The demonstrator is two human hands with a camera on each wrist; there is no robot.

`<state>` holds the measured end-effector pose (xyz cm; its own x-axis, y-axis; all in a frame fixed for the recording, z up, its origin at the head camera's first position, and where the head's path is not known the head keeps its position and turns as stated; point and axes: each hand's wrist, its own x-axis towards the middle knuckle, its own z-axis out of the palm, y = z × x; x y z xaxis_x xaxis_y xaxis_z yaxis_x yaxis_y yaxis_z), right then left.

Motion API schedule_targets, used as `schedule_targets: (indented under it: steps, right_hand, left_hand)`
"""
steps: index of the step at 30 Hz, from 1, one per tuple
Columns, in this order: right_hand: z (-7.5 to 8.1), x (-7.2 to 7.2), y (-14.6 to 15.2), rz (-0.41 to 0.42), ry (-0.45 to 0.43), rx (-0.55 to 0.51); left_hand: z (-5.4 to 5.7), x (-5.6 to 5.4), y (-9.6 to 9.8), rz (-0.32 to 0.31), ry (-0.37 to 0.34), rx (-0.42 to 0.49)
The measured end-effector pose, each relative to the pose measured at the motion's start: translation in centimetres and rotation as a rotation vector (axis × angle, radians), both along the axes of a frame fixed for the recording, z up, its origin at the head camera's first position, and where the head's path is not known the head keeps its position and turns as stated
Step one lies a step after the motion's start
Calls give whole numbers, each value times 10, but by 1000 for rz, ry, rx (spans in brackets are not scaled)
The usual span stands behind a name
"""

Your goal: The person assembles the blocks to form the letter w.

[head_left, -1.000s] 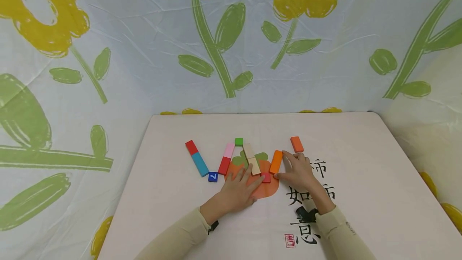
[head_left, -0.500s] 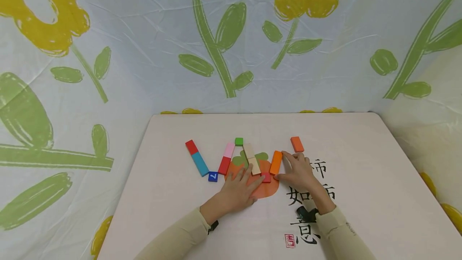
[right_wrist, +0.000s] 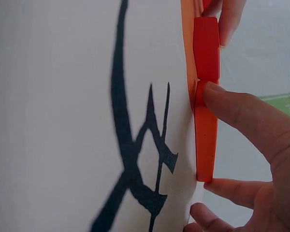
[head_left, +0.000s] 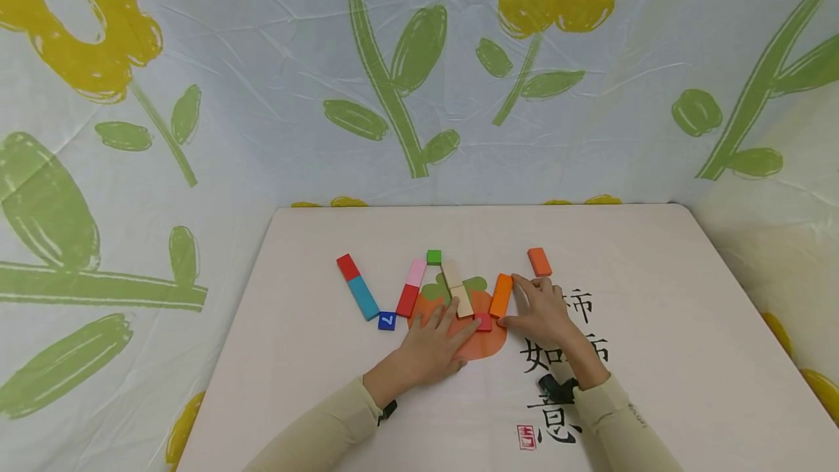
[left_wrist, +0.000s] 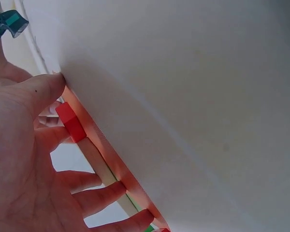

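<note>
In the head view my right hand (head_left: 542, 313) pinches an orange block (head_left: 501, 296) lengthwise, thumb at its near end and index finger at its far end. A small red block (head_left: 483, 323) lies just left of that near end; the index finger of my left hand (head_left: 429, 352) touches it. The other left fingers are spread, with fingertips near two cream blocks (head_left: 457, 288) that form a slanted line. In the right wrist view the red block (right_wrist: 206, 48) and orange block (right_wrist: 206, 145) stand close, end to end.
Left of the hands lie a red block (head_left: 349, 267), a light blue block (head_left: 363, 299), a dark blue block (head_left: 387, 321) marked 7, a darker red block (head_left: 408, 301), a pink block (head_left: 416, 272) and a green cube (head_left: 434, 258). Another orange block (head_left: 540, 262) lies at the back right.
</note>
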<state>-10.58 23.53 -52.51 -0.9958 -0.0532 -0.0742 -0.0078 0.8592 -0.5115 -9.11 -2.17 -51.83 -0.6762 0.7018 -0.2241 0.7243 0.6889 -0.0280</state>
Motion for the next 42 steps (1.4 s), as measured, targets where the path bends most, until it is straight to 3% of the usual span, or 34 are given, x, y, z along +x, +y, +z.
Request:
schedule_targets:
  steps: [22,29,36,42]
  right_hand:
    - [1,3,1,5,-12,3]
    - [4,5,12,40,-23,-98]
    - [8,-1,38,30,78,-283]
    - [17,-14,63,9,136,-277]
  left_hand:
    - [2,1,0,12,-3,12]
    - [3,2,1,16,4,45]
    - [0,-11,11,-38,77,111]
    - [2,-33,30,-129,158,63]
